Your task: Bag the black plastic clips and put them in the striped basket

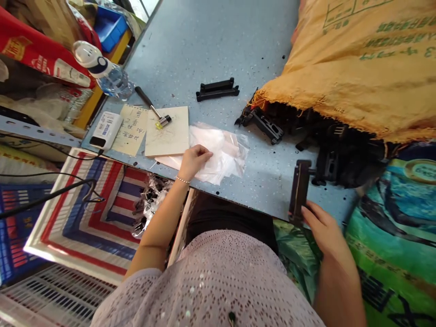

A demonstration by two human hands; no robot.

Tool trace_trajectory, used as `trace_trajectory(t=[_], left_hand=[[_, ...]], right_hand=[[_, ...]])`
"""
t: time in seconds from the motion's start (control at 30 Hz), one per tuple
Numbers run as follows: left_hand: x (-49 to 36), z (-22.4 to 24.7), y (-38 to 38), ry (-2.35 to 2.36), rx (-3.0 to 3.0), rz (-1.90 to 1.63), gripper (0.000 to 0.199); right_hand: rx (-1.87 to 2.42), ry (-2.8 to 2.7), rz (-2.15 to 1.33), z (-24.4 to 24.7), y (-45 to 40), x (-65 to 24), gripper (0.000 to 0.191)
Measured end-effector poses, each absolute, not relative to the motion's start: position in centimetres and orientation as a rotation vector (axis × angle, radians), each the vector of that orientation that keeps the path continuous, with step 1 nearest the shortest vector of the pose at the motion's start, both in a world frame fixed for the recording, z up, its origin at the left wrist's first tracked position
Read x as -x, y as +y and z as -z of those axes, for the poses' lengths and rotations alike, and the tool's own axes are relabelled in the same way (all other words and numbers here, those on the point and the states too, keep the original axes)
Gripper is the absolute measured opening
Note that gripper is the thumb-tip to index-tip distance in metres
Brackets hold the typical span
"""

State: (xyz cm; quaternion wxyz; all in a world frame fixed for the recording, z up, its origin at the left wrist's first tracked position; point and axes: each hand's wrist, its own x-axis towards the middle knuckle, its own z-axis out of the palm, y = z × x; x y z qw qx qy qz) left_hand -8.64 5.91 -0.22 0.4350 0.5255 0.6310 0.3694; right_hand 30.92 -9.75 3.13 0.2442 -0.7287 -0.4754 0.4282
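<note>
My left hand rests on a stack of clear plastic bags near the front edge of the blue table, its fingers pinching the top bag. My right hand grips the lower end of a long black plastic part that stands across the table's front edge. More black plastic parts spill from an open orange woven sack at the right.
A wooden board with a small hammer on it lies left of the bags, beside a paper note, a white box and a water bottle. A black part pair lies further back. A striped bag holds packed parts below.
</note>
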Motion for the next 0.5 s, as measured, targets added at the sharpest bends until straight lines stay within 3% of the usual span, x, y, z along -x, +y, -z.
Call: trace_trajectory(t=[0.1, 0.2, 0.23, 0.37, 0.5], left_hand=[[9.8, 0.3, 5.5, 1.452, -1.128, -1.08, 0.013], [10.0, 0.1, 5.1, 1.511, -1.31, -1.083, 0.006], [10.0, 0.0, 4.9, 1.545, -1.429, -1.041, 0.012], [10.8, -0.8, 4.2, 1.688, -1.808, -0.917, 0.04], [11.1, -1.4, 3.4, 1.697, -1.908, -0.855, 0.056]], right_hand=[[1.612, -1.156, -1.517, -3.6, -5.0, -24.8, 0.042], [1.33, -1.346, -1.725, -4.1, -0.1, -19.2, 0.04], [1.263, -1.481, -1.745, -4.1, 1.1, -18.0, 0.038], [1.425, -2.016, -1.34, -4.4, 2.7, -16.2, 0.028], [1.508, -2.127, -1.05, -4.9, 1.5, -16.5, 0.033]])
